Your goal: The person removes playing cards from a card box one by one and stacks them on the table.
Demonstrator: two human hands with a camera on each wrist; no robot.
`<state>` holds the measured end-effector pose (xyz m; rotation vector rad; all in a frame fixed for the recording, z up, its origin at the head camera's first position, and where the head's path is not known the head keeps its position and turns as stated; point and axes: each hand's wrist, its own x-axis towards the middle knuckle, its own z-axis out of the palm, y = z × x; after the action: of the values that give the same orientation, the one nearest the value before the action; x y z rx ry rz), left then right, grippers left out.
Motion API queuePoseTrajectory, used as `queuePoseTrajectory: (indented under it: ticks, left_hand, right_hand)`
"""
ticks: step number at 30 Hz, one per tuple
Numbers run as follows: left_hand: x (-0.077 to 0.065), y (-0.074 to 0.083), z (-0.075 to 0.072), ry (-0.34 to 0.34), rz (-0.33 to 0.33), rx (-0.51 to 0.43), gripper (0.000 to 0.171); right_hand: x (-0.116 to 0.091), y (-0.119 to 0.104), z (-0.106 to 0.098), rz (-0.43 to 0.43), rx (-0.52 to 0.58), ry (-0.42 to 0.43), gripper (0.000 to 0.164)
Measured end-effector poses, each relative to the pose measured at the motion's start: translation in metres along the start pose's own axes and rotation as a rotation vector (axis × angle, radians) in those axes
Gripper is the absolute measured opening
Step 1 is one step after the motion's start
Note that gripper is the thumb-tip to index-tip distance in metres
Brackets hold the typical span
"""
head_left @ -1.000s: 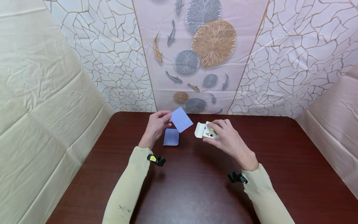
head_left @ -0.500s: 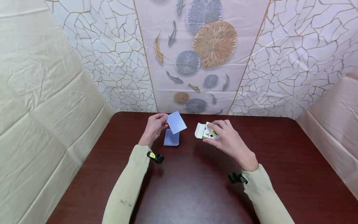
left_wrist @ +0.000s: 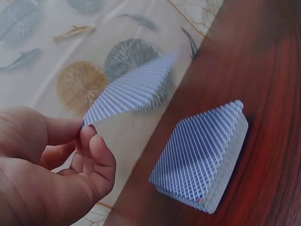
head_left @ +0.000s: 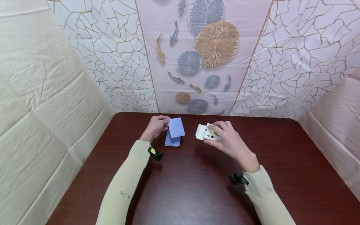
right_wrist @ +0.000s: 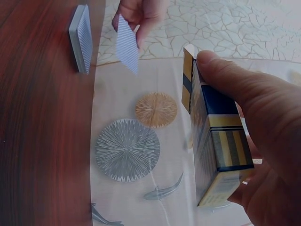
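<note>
Before patterned cloth (head_left: 194, 61), a reddish table (head_left: 194, 181) bears cards (left_wrist: 197, 150).

A dark reddish-brown table (head_left: 197, 181) stands before a fish-printed backdrop (head_left: 203, 56).

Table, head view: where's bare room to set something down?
Bare table: a broad patch between the left sleeve and right sleeve, nearer than the deck; also right sleeve to right edge, left sleeve to left edge. Crowded: far middle, where the left hand holds a card by the deck and the right hand holds the card box.
</note>
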<state>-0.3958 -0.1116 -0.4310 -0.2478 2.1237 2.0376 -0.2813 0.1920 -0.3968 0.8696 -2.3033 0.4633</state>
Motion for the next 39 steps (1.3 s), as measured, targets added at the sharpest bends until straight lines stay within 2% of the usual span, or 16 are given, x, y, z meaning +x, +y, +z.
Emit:
queuePoseTrajectory:
  ticks: [6,11,20,28,34,39]
  left_hand:
    - [0.005,-0.003,-0.002,-0.083,-0.015,0.094,0.022]
    - [0.006,-0.004,-0.004,-0.109,-0.011,0.153,0.021]
    - [0.013,-0.013,-0.008,-0.114,-0.02,0.202,0.022]
    - [0.016,-0.02,-0.009,-0.099,-0.045,0.211,0.026]
    - [0.018,-0.025,-0.009,-0.091,-0.028,0.265,0.022]
    - [0.016,-0.028,-0.008,-0.074,0.013,0.337,0.021]
  right_hand:
    - [0.0,-0.001,0.0,0.007,-0.001,-0.021,0.052]
    - [0.0,-0.002,-0.002,0.021,-0.001,-0.04,0.049]
    - [0.0,-0.003,-0.002,0.028,-0.001,-0.051,0.049]
    - [-0.001,-0.001,-0.002,0.02,-0.004,-0.039,0.049]
    - [-0.001,-0.001,-0.002,0.018,-0.005,-0.03,0.049]
    - [-0.001,-0.001,-0.002,0.016,-0.007,-0.027,0.048]
